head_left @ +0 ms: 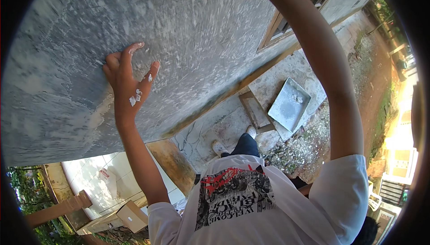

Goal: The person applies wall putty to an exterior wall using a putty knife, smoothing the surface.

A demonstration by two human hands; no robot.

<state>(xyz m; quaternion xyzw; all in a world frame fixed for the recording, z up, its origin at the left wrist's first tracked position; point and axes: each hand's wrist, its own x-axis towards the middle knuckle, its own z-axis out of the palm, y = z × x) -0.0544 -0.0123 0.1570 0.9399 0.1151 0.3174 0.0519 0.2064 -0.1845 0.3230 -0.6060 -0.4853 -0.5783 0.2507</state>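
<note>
My left hand (127, 77) rests against the grey, streaky wall (188, 30), its fingers apart and bent, with white flakes stuck on the thumb, finger and back of the hand. My right arm (322, 66) stretches up past a wooden-framed window (268, 38) to the top edge, where the hand is cut off and its fingers are hidden. Below, a pale rectangular tray (278, 115) with whitish material in it lies on the concrete ledge, beside a small wooden bench (256, 110).
My feet (235, 142) stand on stained concrete. Rubble and dirt (304, 146) border the ledge at right. At lower left are white tiles (85, 173), a wooden rail (56, 209), a cardboard box (132, 216) and plants. A dark shape at lower right is unclear.
</note>
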